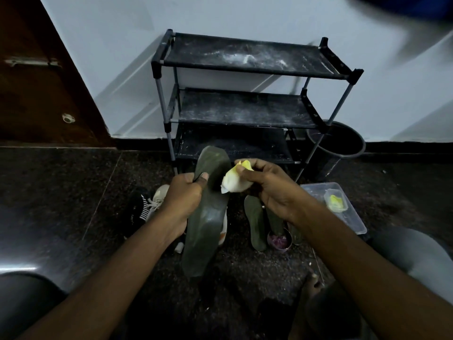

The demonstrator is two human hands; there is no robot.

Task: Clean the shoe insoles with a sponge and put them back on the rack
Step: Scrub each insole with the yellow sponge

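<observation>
My left hand grips a long dark green insole around its middle, holding it upright in front of the black three-shelf rack. My right hand pinches a crumpled yellow-white sponge just right of the insole's upper half, close to its edge. Two more green insoles lie on the floor beneath my right hand. The rack's dusty shelves hold nothing.
A pale sneaker and a black sock lie on the floor at left. A small metal bowl sits by the floor insoles. A clear plastic tub with a second yellow sponge is at right. A black bin stands beside the rack.
</observation>
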